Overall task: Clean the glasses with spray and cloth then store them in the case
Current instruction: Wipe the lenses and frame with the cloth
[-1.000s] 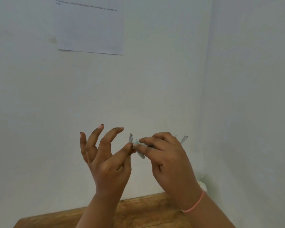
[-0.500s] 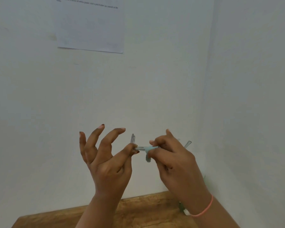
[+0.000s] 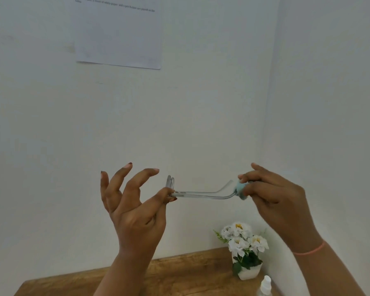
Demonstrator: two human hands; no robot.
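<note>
**Holding glasses aloft, cloth at one temple tip**

Position of the task item
- Seen in mid-air: glasses (image 3: 201, 192), clear-framed, raised well above the surface (image 3: 179, 272) and in front of the wall (image 3: 201, 114).
- Spanning the gap between the two hands, with temples running roughly level from left to right.
- Lenses edge-on at the left end, just above the pinching fingertips.

State of the hands
- Left hand (image 3: 135, 208): pinching the hinge end of the glasses between thumb and forefinger; other three fingers spread, lifted and clear of the frame.
- Right hand (image 3: 276, 195): fingers curled round a pale blue cloth (image 3: 240, 189), pressed about the curved tip of one temple.
- Second temple tip bare, curving upward just beside the cloth.
- Pink band (image 3: 310, 249) on the right wrist.

Surroundings
- Below the right end of the glasses, well apart: a white pot of white flowers (image 3: 247, 248), upright on the wooden surface near the wall corner.
- Just right of the pot, at the lower frame edge: top of a white spray bottle (image 3: 265, 285); rest cut off.
- High on the wall: a printed sheet (image 3: 118, 33); text too small to read.
- Case not in view.
</note>
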